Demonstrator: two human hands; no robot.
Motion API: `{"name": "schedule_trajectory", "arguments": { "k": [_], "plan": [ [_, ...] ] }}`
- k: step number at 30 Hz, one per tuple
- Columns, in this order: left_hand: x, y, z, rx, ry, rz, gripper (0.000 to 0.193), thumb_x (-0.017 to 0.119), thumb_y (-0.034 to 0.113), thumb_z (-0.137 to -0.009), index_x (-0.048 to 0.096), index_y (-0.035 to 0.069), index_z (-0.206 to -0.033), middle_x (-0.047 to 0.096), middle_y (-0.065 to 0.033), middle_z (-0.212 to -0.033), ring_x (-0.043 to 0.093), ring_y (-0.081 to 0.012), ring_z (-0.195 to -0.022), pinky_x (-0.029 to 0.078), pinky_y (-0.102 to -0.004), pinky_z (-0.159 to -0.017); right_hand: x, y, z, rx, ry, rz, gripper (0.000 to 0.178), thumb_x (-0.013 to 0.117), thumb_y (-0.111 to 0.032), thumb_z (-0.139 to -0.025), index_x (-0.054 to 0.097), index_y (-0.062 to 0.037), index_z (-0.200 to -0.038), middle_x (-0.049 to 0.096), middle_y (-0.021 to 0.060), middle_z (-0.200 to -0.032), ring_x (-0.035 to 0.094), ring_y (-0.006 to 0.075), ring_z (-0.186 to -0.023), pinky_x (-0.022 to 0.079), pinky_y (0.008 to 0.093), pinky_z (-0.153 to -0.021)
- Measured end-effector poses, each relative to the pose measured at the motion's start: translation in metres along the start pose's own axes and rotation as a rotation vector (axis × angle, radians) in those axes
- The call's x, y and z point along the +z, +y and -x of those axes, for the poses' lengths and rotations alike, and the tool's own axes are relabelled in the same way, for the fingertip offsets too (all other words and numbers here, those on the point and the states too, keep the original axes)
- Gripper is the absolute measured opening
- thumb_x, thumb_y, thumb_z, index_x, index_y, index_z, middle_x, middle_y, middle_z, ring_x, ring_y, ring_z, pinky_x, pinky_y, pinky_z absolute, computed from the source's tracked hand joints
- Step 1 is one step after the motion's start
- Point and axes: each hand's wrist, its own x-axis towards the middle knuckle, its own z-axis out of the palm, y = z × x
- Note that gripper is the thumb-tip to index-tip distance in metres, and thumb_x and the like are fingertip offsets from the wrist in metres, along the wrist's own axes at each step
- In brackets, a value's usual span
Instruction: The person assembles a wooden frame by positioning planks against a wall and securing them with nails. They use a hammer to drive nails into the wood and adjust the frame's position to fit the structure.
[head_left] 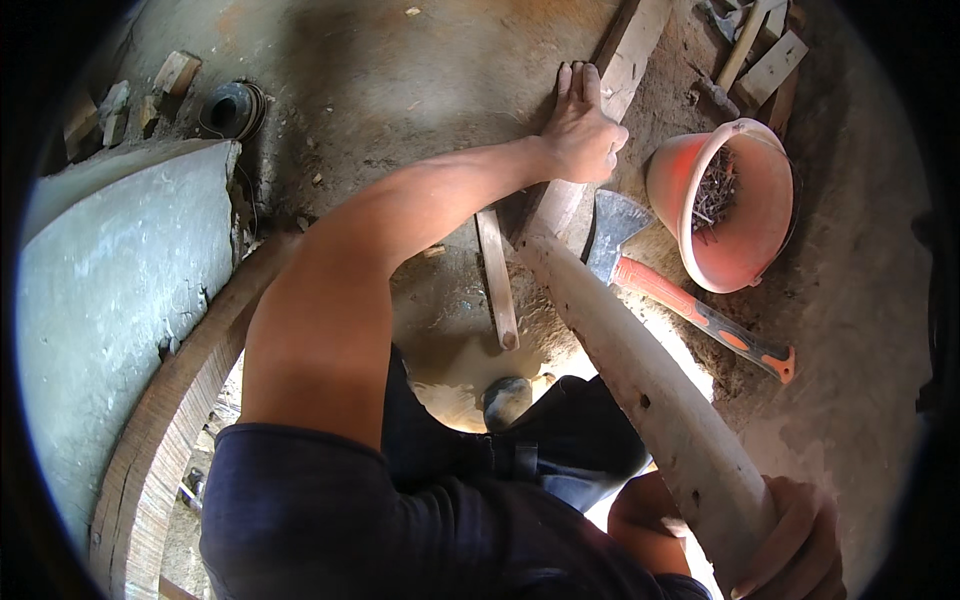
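My left hand (585, 125) is closed over a long flat wooden board (640, 60) on the ground, fingers across its far edge. My right hand (800, 545) wraps around the near end of a thick pale timber (650, 380) with small dark holes. This timber slants away from me, and its far end meets the board near my left wrist; whether the two are joined I cannot tell. An axe (615, 225) with an orange and black handle lies just right of the timber. Beyond it, an orange bucket (690, 200) tilts on its side with many nails (715, 195) inside.
A narrow wooden stick (497, 285) lies between my arm and the timber. At left stands a pale slab (130, 270) edged by a wooden beam (190, 400). A wire coil (235, 110) and wood offcuts (178, 73) lie beyond it. More scrap wood (770, 70) lies far right.
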Motion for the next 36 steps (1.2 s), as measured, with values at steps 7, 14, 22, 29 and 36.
{"name": "schedule_trajectory", "arguments": {
  "k": [7, 14, 22, 29, 36],
  "plan": [
    [0.009, -0.005, 0.002, 0.098, 0.128, 0.018, 0.011, 0.076, 0.018, -0.076, 0.077, 0.011, -0.085, 0.024, -0.0647, -0.144, 0.022, -0.0802, -0.141, 0.011, -0.0811, -0.122, -0.015, 0.005, 0.007, 0.022, 0.058, -0.005, 0.061, 0.085, -0.037, -0.081, 0.058, -0.0115, -0.130, 0.063, 0.0086, -0.115, 0.063, 0.0261, -0.103, 0.054, 0.0422, -0.090],
    [0.002, -0.003, -0.003, 0.103, 0.077, -0.004, 0.008, 0.070, 0.017, -0.076, 0.074, 0.010, -0.078, 0.052, -0.0589, -0.119, 0.026, -0.0780, -0.139, 0.016, -0.0835, -0.118, -0.005, -0.007, 0.006, -0.005, 0.015, 0.001, 0.067, 0.083, -0.035, -0.082, 0.055, -0.0099, -0.137, 0.063, 0.0121, -0.120, 0.064, 0.0309, -0.107, 0.056, 0.0459, -0.092],
    [0.022, -0.010, -0.003, 0.218, 0.229, -0.164, 0.009, 0.073, 0.023, -0.076, 0.072, 0.015, -0.079, 0.052, -0.0475, -0.111, 0.040, -0.0627, -0.125, 0.028, -0.0744, -0.108, -0.005, -0.004, 0.020, -0.014, -0.097, 0.020, 0.073, 0.081, -0.034, -0.084, 0.051, -0.0081, -0.145, 0.063, 0.0161, -0.126, 0.065, 0.0364, -0.112, 0.058, 0.0501, -0.094],
    [-0.008, 0.004, 0.005, -0.054, -0.181, -0.240, 0.045, 0.070, 0.040, -0.088, 0.071, 0.028, -0.131, 0.032, -0.0418, -0.159, 0.018, -0.0622, -0.153, 0.007, -0.0807, -0.121, 0.009, -0.007, 0.003, 0.054, -0.167, 0.086, 0.079, 0.079, -0.032, -0.085, 0.047, -0.0064, -0.152, 0.063, 0.0196, -0.131, 0.066, 0.0413, -0.116, 0.060, 0.0538, -0.096],
    [-0.128, 0.084, 0.011, -0.050, 0.062, 0.150, 0.074, 0.067, 0.042, -0.097, 0.048, 0.015, -0.162, 0.064, -0.0316, -0.141, 0.058, -0.0489, -0.138, 0.043, -0.0571, -0.119, 0.026, -0.003, -0.008, 0.085, -0.060, 0.066, 0.068, 0.081, -0.023, -0.077, 0.057, 0.0021, -0.136, 0.072, 0.0177, -0.121, 0.072, 0.0302, -0.106, 0.061, 0.0450, -0.092]
  ]
}}
